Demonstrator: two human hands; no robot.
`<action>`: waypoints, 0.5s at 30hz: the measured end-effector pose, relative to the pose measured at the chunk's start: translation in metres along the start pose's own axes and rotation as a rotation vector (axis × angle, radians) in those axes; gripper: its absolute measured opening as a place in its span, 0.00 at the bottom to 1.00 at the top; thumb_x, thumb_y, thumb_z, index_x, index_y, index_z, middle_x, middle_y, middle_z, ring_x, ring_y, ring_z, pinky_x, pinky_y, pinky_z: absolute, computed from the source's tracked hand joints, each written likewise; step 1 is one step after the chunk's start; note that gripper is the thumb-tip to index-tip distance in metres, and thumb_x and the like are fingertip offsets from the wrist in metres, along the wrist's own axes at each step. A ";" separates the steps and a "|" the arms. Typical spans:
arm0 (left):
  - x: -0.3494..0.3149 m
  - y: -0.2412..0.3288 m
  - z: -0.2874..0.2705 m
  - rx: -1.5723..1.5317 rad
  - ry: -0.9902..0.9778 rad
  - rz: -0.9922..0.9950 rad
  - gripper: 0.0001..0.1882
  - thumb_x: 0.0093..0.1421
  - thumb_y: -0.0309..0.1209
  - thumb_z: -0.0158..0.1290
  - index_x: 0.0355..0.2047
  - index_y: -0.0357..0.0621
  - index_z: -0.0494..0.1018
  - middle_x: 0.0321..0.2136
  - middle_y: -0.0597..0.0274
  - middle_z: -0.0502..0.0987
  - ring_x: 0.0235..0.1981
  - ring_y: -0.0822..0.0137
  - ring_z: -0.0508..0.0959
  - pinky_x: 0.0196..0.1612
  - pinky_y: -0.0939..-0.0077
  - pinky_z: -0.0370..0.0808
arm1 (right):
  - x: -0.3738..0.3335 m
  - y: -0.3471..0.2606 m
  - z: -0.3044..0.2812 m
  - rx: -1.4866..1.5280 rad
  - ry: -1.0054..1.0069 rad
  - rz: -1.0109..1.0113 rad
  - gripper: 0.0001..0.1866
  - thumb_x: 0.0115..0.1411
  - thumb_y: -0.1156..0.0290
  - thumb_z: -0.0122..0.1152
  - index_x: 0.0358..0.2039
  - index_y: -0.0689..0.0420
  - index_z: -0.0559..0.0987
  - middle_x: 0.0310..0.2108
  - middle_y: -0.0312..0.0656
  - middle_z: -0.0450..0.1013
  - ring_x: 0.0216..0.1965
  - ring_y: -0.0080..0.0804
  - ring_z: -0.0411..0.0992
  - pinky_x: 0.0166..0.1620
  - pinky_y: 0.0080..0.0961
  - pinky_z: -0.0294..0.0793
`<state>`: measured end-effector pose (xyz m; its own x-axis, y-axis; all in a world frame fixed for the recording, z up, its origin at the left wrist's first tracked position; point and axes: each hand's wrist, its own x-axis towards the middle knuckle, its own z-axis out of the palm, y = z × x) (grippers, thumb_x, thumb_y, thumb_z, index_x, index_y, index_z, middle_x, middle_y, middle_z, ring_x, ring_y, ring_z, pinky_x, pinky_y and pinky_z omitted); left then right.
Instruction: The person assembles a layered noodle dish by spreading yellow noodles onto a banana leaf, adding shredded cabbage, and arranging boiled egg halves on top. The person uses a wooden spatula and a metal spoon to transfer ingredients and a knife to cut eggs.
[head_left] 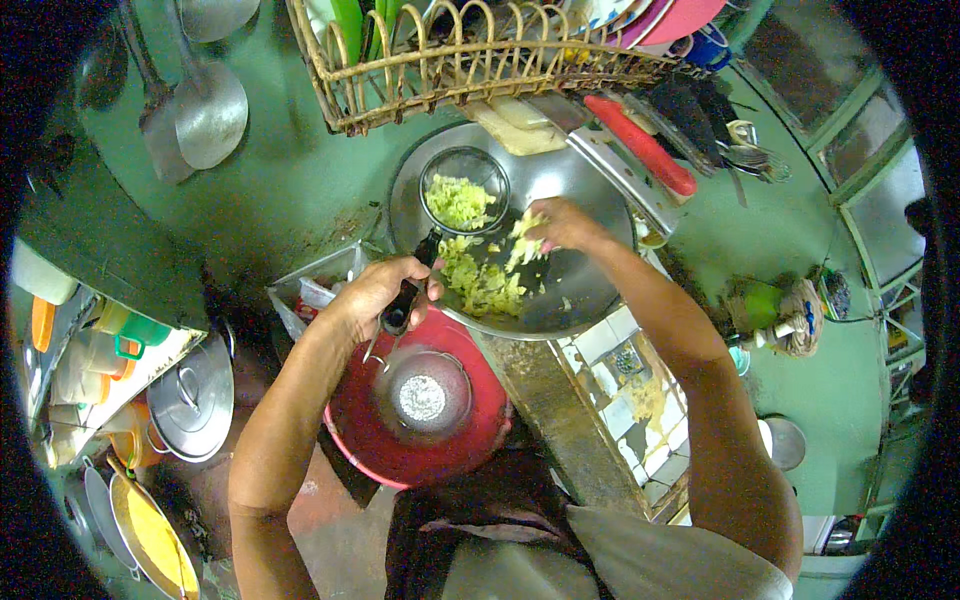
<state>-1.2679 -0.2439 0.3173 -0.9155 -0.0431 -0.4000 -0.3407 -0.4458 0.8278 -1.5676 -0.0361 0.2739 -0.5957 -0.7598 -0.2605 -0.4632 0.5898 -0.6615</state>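
My left hand [378, 298] is closed around the black handle [402, 303] of a round wire strainer [509, 190]. The strainer's bowl hangs over the left part of a wide metal basin [590, 285] and carries chopped pale green vegetable [459, 203]. Inside the basin, my right hand [562, 225] pinches a clump of the same vegetable [525, 240], just right of the strainer. A larger heap of chopped vegetable [485, 285] lies on the basin's bottom, below both. Its exact kind I cannot tell.
A red tub [345, 430] with a round metal vessel [425, 395] in it stands below the basin. Behind are a cutting board [515, 128], knives with a red handle [640, 145] among them, and a wicker dish rack [400, 85]. A lidded pot [190, 400] stands left.
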 end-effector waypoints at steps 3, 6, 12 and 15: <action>0.009 -0.003 0.004 0.012 -0.066 -0.016 0.18 0.61 0.32 0.47 0.49 0.33 0.67 0.26 0.58 0.76 0.15 0.69 0.71 0.16 0.75 0.68 | -0.029 -0.027 -0.043 0.259 0.048 -0.146 0.18 0.54 0.71 0.68 0.43 0.63 0.74 0.34 0.44 0.75 0.28 0.31 0.77 0.27 0.24 0.80; 0.015 -0.004 0.014 -0.033 -0.152 -0.045 0.15 0.61 0.31 0.47 0.46 0.34 0.67 0.26 0.57 0.76 0.15 0.68 0.72 0.17 0.76 0.70 | -0.043 -0.064 -0.042 0.194 0.225 -0.181 0.21 0.56 0.71 0.67 0.47 0.64 0.73 0.38 0.45 0.75 0.32 0.31 0.77 0.28 0.22 0.80; 0.000 -0.013 0.033 -0.064 -0.257 -0.038 0.15 0.62 0.32 0.47 0.46 0.38 0.67 0.27 0.59 0.75 0.15 0.69 0.71 0.16 0.76 0.69 | -0.061 -0.111 -0.012 -0.463 0.582 -0.464 0.13 0.62 0.63 0.56 0.41 0.56 0.82 0.38 0.48 0.79 0.40 0.47 0.77 0.46 0.35 0.74; -0.017 -0.018 0.038 -0.041 -0.257 -0.005 0.18 0.61 0.33 0.47 0.50 0.37 0.68 0.27 0.58 0.76 0.14 0.70 0.71 0.15 0.78 0.69 | -0.083 -0.120 -0.006 -0.353 0.648 -0.415 0.13 0.63 0.66 0.54 0.41 0.58 0.82 0.40 0.49 0.79 0.42 0.48 0.77 0.47 0.35 0.74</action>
<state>-1.2543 -0.2015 0.3245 -0.9400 0.1851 -0.2866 -0.3410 -0.4813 0.8075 -1.4665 -0.0425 0.3789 -0.5406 -0.6901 0.4811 -0.8411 0.4303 -0.3278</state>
